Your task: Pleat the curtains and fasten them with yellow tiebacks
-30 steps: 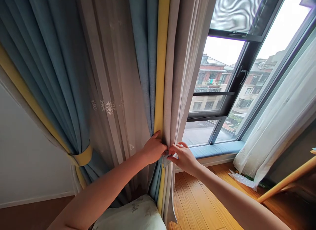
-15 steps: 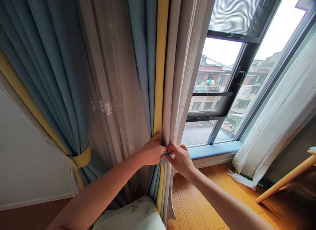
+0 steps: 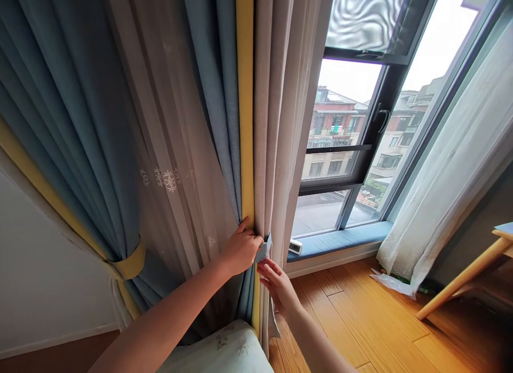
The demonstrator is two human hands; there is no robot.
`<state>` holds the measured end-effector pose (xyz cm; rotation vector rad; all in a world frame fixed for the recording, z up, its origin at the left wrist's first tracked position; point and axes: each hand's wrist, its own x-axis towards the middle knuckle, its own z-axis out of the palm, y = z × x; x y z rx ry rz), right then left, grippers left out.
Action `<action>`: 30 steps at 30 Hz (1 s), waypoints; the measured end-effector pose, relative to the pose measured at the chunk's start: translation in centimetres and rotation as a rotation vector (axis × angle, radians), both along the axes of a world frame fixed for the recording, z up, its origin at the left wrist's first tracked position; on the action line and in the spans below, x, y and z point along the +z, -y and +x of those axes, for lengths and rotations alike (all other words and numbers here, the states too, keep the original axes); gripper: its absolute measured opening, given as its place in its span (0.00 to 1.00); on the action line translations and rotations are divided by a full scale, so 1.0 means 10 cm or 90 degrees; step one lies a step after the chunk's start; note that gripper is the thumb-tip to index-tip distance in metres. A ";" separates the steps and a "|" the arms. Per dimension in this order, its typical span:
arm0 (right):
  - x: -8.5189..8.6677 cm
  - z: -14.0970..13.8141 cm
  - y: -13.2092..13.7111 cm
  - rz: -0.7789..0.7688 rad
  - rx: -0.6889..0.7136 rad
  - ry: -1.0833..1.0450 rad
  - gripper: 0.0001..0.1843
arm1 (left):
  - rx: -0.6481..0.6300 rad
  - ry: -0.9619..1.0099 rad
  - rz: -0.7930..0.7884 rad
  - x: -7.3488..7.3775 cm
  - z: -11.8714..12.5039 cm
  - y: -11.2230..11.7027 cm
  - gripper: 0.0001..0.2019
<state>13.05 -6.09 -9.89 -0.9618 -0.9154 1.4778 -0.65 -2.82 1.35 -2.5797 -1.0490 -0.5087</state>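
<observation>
Left hand (image 3: 240,250): closed around the gathered pleats where the grey-beige woven curtain (image 3: 267,122) meets the blue curtain with its yellow edge band (image 3: 245,95).

Right hand (image 3: 278,287): open, fingers spread, its fingertips (image 3: 262,267) just below the tab and apparently not gripping it.

Small pale blue tab (image 3: 263,250): it sticks out at the curtain's edge, beside the left fingertips.

Handling: from my remote seat, I would keep the left grip firm so the pleats stay flat, and bring the right fingers in square to the tab, since the soft cloth looks likely to slide.

Hard to see: the left hand hides the tab's inner end, so I cannot tell its material, what fixes it, or whether the left fingers pinch it.

Around: a pale floral cushion (image 3: 218,351) sits at the bottom edge, cut off by the frame. A small white device with a dark display (image 3: 295,247) rests on the blue window-seat cushion (image 3: 340,240), beyond the curtain, above the honey-toned wooden floor (image 3: 352,319).
</observation>
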 end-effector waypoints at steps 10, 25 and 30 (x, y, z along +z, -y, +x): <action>0.04 -0.24 -0.15 -0.056 -0.063 -0.219 0.16 | 0.013 0.018 0.024 -0.01 -0.01 -0.01 0.11; 0.15 -0.31 -0.15 -0.013 -0.054 -0.171 0.13 | 0.019 -0.010 0.050 -0.05 0.02 -0.05 0.09; 0.14 -0.31 -0.18 -0.004 -0.056 -0.178 0.13 | -0.001 0.000 0.072 -0.05 0.04 -0.06 0.09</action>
